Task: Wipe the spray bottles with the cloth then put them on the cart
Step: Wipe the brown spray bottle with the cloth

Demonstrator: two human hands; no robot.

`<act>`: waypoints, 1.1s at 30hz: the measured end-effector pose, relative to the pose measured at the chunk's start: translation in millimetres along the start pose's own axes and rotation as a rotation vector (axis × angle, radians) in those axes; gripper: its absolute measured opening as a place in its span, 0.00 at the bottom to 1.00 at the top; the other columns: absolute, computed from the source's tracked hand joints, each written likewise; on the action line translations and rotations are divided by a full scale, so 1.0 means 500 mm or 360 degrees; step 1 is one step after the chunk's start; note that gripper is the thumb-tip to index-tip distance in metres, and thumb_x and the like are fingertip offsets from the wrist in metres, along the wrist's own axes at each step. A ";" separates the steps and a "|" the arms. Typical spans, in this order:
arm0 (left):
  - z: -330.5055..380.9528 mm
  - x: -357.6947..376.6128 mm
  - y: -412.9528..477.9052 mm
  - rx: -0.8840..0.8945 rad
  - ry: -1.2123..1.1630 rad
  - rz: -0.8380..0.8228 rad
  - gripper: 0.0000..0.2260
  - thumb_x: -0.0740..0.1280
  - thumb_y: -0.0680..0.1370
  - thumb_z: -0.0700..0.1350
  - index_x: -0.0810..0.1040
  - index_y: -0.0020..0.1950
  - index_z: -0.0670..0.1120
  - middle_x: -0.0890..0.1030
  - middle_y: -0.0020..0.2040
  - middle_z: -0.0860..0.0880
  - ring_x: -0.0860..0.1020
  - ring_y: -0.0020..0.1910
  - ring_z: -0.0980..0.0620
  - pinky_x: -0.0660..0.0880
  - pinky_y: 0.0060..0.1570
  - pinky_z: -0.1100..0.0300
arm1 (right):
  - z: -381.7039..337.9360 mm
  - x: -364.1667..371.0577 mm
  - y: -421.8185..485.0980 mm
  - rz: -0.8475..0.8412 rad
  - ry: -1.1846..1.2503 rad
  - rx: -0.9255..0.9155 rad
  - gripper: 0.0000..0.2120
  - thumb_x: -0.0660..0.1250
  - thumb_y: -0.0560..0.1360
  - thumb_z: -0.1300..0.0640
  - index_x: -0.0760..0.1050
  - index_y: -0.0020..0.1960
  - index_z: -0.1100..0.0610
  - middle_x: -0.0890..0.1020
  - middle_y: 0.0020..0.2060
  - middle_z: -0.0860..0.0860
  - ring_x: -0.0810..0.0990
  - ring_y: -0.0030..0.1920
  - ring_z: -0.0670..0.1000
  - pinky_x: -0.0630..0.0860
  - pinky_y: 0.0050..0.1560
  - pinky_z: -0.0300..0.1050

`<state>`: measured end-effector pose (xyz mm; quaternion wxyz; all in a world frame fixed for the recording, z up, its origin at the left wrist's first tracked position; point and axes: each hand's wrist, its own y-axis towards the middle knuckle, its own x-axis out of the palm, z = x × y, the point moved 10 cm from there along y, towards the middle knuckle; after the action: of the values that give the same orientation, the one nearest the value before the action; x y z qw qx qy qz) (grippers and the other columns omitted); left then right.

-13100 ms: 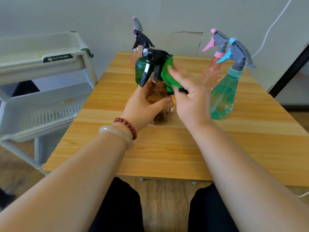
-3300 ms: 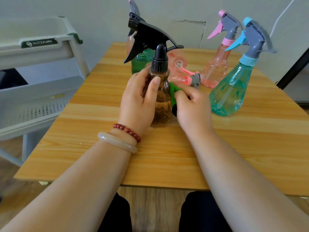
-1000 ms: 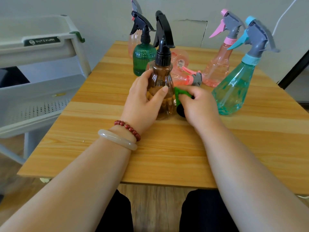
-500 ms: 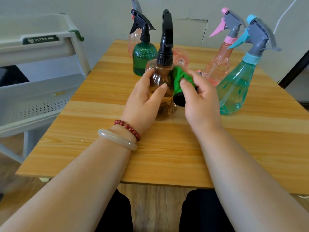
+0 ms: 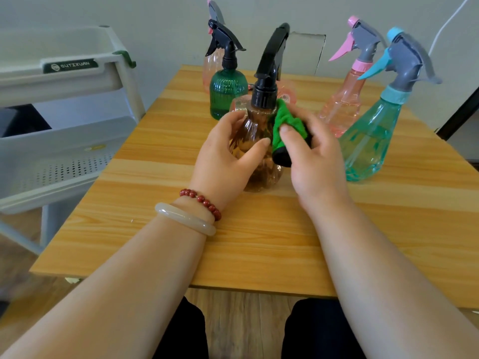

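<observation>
Mid-wipe on the brown bottle, by the look of it; no bottle seen on the cart yet.

Upright on the desk, about dead centre of view. Gripped from its 9 o'clock side by the left hand, thumb across the front and fingers curled round the far side, so a steadying hold. Worked from its 3 o'clock side by the right hand, closed on the bunched green cloth and pressing it onto the shoulder just under the black cap. Cloth-to-bottle contact confirmed.

Next, probably: finish the body and the trigger head, then lift and carry toward 9–10 o'clock to the cart, just off the desk's left edge. Calls for a firm grip low on the body, given the tall sprayer on top, and clearance over the tray lip.

Queued after that:
- green bottle at 11 o'clock
- pink bottle directly behind it
- another pink one lying down at 12, just behind the brown
- upright pink at 1 o'clock
- teal bottle at 2–3 o'clock, near the right hand, so easy to clip on the swing
</observation>
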<state>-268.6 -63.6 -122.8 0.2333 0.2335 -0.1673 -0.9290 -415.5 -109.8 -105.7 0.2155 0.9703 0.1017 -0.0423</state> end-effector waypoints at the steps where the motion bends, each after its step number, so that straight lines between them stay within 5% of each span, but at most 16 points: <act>1: -0.001 -0.001 -0.002 -0.0013 -0.0047 0.0013 0.22 0.70 0.77 0.49 0.69 0.69 0.49 0.78 0.60 0.55 0.77 0.57 0.65 0.74 0.56 0.70 | 0.001 0.004 0.000 -0.0042 -0.0138 0.0005 0.14 0.65 0.79 0.56 0.75 0.63 0.45 0.77 0.50 0.29 0.75 0.54 0.29 0.72 0.56 0.28; 3: -0.006 -0.003 -0.003 -0.0046 -0.0093 0.0032 0.19 0.69 0.78 0.48 0.69 0.67 0.49 0.79 0.57 0.55 0.78 0.53 0.65 0.77 0.53 0.66 | 0.018 0.001 0.004 -0.0072 -0.0372 0.0110 0.13 0.64 0.80 0.56 0.76 0.63 0.45 0.74 0.43 0.26 0.74 0.46 0.27 0.69 0.44 0.21; 5: -0.008 -0.002 -0.002 -0.0065 -0.0108 0.0023 0.18 0.69 0.78 0.50 0.68 0.66 0.51 0.78 0.56 0.58 0.78 0.52 0.65 0.77 0.52 0.65 | 0.047 -0.002 0.004 -0.0133 -0.0515 0.0268 0.13 0.64 0.80 0.55 0.78 0.63 0.46 0.78 0.44 0.35 0.78 0.49 0.39 0.69 0.40 0.27; 8: -0.006 -0.003 -0.001 -0.0044 0.0025 0.0040 0.25 0.72 0.75 0.55 0.68 0.68 0.52 0.72 0.60 0.58 0.73 0.58 0.62 0.71 0.59 0.70 | 0.054 -0.006 0.005 -0.0105 -0.0510 0.0301 0.14 0.65 0.79 0.57 0.78 0.62 0.45 0.79 0.49 0.38 0.78 0.55 0.43 0.70 0.45 0.30; 12: -0.001 -0.008 0.000 0.0005 0.0079 0.0050 0.25 0.72 0.76 0.52 0.71 0.71 0.49 0.72 0.60 0.55 0.71 0.55 0.67 0.66 0.56 0.79 | -0.015 0.006 -0.002 -0.0078 -0.0041 -0.0143 0.19 0.64 0.78 0.62 0.75 0.66 0.48 0.80 0.59 0.40 0.76 0.62 0.37 0.74 0.62 0.36; 15: 0.003 -0.010 0.000 0.0022 0.0064 0.0044 0.24 0.71 0.77 0.51 0.71 0.71 0.51 0.74 0.59 0.58 0.72 0.56 0.68 0.68 0.57 0.76 | 0.011 0.005 0.005 -0.0092 -0.0275 0.0023 0.17 0.64 0.79 0.61 0.76 0.63 0.44 0.79 0.50 0.34 0.77 0.53 0.33 0.69 0.47 0.21; 18: 0.001 -0.011 -0.001 -0.0023 -0.0014 0.0048 0.19 0.71 0.77 0.51 0.70 0.66 0.57 0.74 0.56 0.62 0.74 0.57 0.66 0.72 0.60 0.66 | 0.063 -0.007 0.008 -0.0129 -0.0510 0.0373 0.14 0.64 0.79 0.60 0.80 0.59 0.45 0.78 0.42 0.34 0.78 0.44 0.39 0.68 0.33 0.22; 21: -0.001 -0.009 -0.004 -0.0035 -0.0118 0.0041 0.18 0.71 0.77 0.50 0.71 0.65 0.55 0.78 0.58 0.59 0.77 0.57 0.63 0.76 0.61 0.59 | 0.015 -0.004 0.004 -0.0075 -0.0217 0.0102 0.18 0.64 0.79 0.63 0.76 0.62 0.43 0.79 0.47 0.30 0.77 0.54 0.32 0.70 0.47 0.22; 24: -0.004 -0.004 -0.006 -0.0047 -0.0231 0.0008 0.21 0.70 0.75 0.50 0.72 0.67 0.48 0.81 0.57 0.55 0.80 0.56 0.58 0.78 0.59 0.51 | -0.031 0.005 -0.005 -0.0080 -0.0123 -0.0218 0.20 0.63 0.78 0.65 0.74 0.67 0.49 0.79 0.60 0.39 0.74 0.64 0.36 0.70 0.63 0.31; 27: -0.003 -0.003 -0.008 -0.0051 -0.0233 0.0003 0.22 0.69 0.77 0.49 0.72 0.69 0.46 0.80 0.58 0.54 0.79 0.57 0.59 0.78 0.60 0.52 | 0.000 -0.001 0.003 -0.0067 -0.0262 0.0003 0.18 0.63 0.77 0.66 0.78 0.61 0.48 0.79 0.47 0.33 0.76 0.49 0.27 0.72 0.49 0.24; 29: -0.006 -0.003 -0.008 -0.0073 -0.0259 -0.0006 0.20 0.69 0.78 0.47 0.72 0.69 0.47 0.80 0.58 0.55 0.79 0.56 0.61 0.77 0.60 0.54 | 0.041 -0.014 0.006 -0.0026 -0.0449 0.0275 0.16 0.64 0.77 0.64 0.80 0.56 0.46 0.79 0.38 0.34 0.78 0.34 0.36 0.79 0.42 0.37; 31: -0.007 0.000 -0.006 -0.0094 -0.0265 -0.0021 0.20 0.70 0.78 0.48 0.72 0.69 0.48 0.80 0.58 0.56 0.79 0.56 0.63 0.77 0.60 0.57 | 0.066 -0.019 0.003 -0.0052 -0.0624 0.0433 0.14 0.64 0.76 0.63 0.81 0.52 0.46 0.82 0.40 0.43 0.79 0.33 0.48 0.80 0.40 0.49; 33: -0.005 0.000 -0.005 -0.0082 -0.0204 -0.0018 0.21 0.71 0.77 0.52 0.72 0.67 0.49 0.80 0.56 0.58 0.78 0.55 0.66 0.76 0.58 0.64 | 0.067 -0.018 0.004 -0.0044 -0.0666 0.0398 0.16 0.64 0.77 0.63 0.82 0.56 0.47 0.83 0.47 0.45 0.81 0.41 0.49 0.80 0.44 0.46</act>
<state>-268.3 -62.2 -126.0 0.2228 0.1683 -0.1565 -0.9474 -425.3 -127.6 -134.0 0.1095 0.9581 0.0622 -0.2575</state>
